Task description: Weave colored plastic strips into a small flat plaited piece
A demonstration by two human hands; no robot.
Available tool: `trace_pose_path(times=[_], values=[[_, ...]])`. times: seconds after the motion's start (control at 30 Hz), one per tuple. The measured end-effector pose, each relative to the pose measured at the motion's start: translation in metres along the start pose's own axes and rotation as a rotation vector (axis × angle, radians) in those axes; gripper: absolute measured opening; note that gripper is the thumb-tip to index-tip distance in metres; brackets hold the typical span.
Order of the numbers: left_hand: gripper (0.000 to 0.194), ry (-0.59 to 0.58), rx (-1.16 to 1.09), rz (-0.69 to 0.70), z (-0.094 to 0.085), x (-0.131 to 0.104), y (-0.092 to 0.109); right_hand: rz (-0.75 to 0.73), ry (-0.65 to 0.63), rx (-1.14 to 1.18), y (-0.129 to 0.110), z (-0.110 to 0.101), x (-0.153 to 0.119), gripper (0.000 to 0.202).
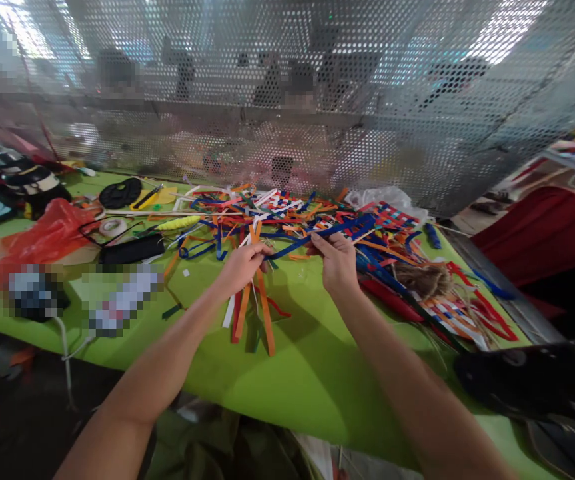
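My left hand (pixel 245 264) is closed, pinching the left end of a blue strip (pixel 292 249) at the middle of the table. Orange, white and red strips (pixel 263 310) hang down beneath this hand, over the table. A short way to the right, my right hand (pixel 336 257) is closed on the same blue strip, which stretches between both hands. Behind the hands lies a tangled heap of coloured strips (pixel 247 207), mostly blue, orange, red and white. Woven pieces (pixel 394 219) show in the heap's right part.
A perforated metal screen (pixel 247 133) stands behind the green table (pixel 287 380). On the left are a red plastic bag (pixel 57 230), a tape roll (pixel 112 227), a black case (pixel 132 249), a yellow cutter (pixel 146 198) and a blurred power strip (pixel 124 300). Brown fibre (pixel 424 280) lies right.
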State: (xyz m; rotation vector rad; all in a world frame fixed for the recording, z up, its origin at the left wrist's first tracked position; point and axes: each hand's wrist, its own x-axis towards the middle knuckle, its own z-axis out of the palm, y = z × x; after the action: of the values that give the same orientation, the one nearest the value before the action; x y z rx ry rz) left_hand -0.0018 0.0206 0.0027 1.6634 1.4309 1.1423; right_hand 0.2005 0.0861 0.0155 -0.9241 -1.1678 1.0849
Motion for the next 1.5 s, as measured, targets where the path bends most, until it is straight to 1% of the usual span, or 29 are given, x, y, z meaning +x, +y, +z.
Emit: trace_pose_path(times=[0.07,0.17,0.27,0.37,0.53,0.73,0.77,0.8,0.87,0.93,0.97,1.0,1.07,1.13,1.2,1.3,1.33,1.4,1.5], values=[[0.031,-0.040,-0.031,-0.007,-0.002,0.000,0.001,-0.017,0.024,0.001,0.000,-0.003,0.003,0.022],[0.033,-0.106,-0.055,-0.008,-0.008,0.001,0.001,-0.020,0.091,0.014,-0.001,-0.015,0.013,0.025],[0.032,-0.134,-0.046,-0.014,-0.010,0.002,-0.002,-0.014,0.165,0.041,-0.002,-0.027,0.022,0.030],[0.030,-0.149,-0.060,-0.019,-0.008,0.003,-0.006,-0.007,0.186,0.059,-0.001,-0.032,0.025,0.031],[0.023,-0.108,-0.061,-0.022,-0.004,0.005,-0.010,-0.015,0.187,0.051,-0.003,-0.027,0.022,0.024],[0.018,0.041,0.079,-0.039,-0.006,0.003,-0.006,-0.068,0.140,0.009,-0.005,-0.021,0.017,0.024],[0.018,0.028,0.085,-0.048,-0.007,0.002,-0.004,-0.078,0.126,0.001,-0.005,-0.021,0.017,0.025],[0.018,-0.015,0.073,-0.064,-0.010,0.001,-0.001,-0.085,0.113,-0.005,-0.005,-0.021,0.016,0.025],[0.017,-0.162,0.041,-0.081,-0.016,0.000,0.004,-0.089,0.090,-0.013,-0.006,-0.021,0.016,0.027],[0.019,-0.300,0.060,-0.057,-0.022,0.001,0.007,-0.080,0.075,-0.011,-0.007,-0.021,0.015,0.028],[0.022,-0.335,0.086,-0.040,-0.025,0.001,0.008,-0.070,0.066,-0.007,-0.008,-0.020,0.015,0.028],[0.026,-0.345,0.100,-0.031,-0.028,0.002,0.008,-0.054,0.054,0.000,-0.008,-0.020,0.014,0.028],[0.030,-0.315,0.046,-0.073,-0.034,0.003,0.007,-0.016,0.021,0.018,-0.009,-0.017,0.013,0.025],[0.029,-0.235,-0.064,-0.163,-0.039,0.005,0.005,0.029,-0.019,0.043,-0.009,-0.014,0.010,0.021],[0.025,-0.120,-0.139,-0.229,-0.045,0.007,0.003,0.094,-0.062,0.066,-0.008,-0.010,0.007,0.019],[0.021,0.075,-0.151,-0.236,-0.053,0.009,0.002,0.237,-0.147,0.097,-0.006,-0.003,0.001,0.017],[0.021,0.122,-0.146,-0.233,-0.055,0.010,0.002,0.284,-0.183,0.111,-0.007,-0.001,-0.002,0.017],[0.021,0.177,-0.125,-0.234,-0.058,0.011,0.001,0.351,-0.252,0.149,-0.011,0.004,-0.007,0.017],[0.020,0.189,-0.088,-0.240,-0.059,0.011,-0.002,0.374,-0.309,0.211,-0.022,0.008,-0.014,0.016]])
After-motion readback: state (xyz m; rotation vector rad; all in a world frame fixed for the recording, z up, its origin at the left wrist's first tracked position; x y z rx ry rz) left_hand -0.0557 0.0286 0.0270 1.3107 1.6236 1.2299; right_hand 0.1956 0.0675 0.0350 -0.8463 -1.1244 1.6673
